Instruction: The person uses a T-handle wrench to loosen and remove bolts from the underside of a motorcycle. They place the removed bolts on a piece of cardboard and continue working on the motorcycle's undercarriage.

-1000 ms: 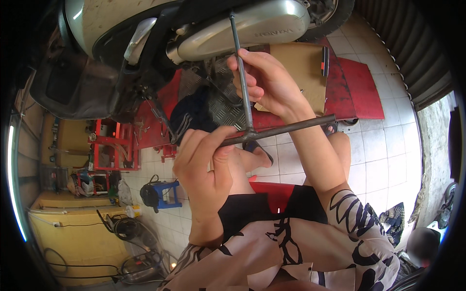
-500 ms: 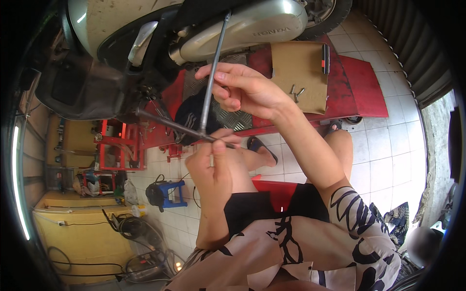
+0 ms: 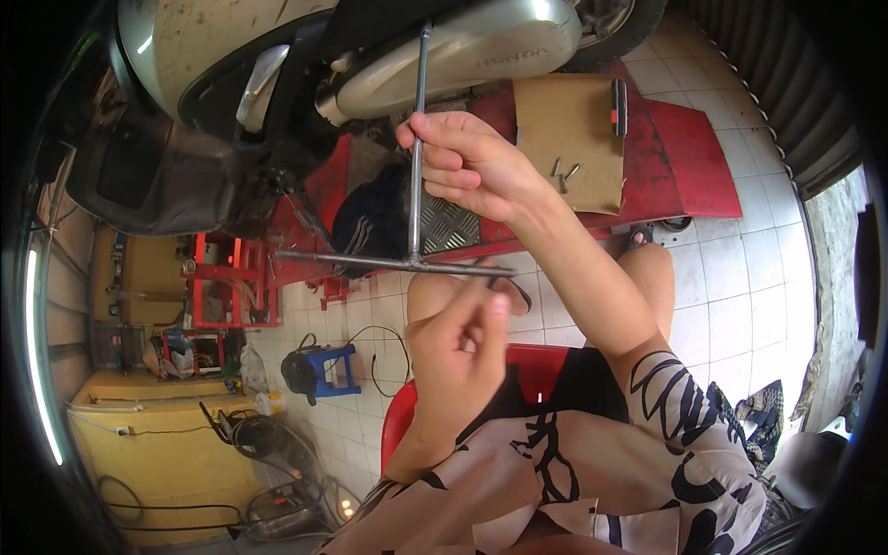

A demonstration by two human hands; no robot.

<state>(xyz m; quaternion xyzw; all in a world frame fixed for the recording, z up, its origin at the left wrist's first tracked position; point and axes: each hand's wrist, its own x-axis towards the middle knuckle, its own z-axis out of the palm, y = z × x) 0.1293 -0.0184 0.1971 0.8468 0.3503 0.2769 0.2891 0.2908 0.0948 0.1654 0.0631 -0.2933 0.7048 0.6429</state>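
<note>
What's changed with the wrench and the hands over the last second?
The T-shaped wrench has spun: its crossbar swung round to lie level. The left hand let go of the crossbar and dropped just below it. The right hand still grips the shaft, tip still at the scooter.

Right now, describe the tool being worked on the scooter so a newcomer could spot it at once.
Start at the silver scooter raised on the red lift ramp. Below its exhaust, the right hand grips the long shaft of a T-handle wrench, and the left hand sits at its crossbar. It is the only bare-metal T shape there, unlike the loose bolts on the cardboard.
</note>
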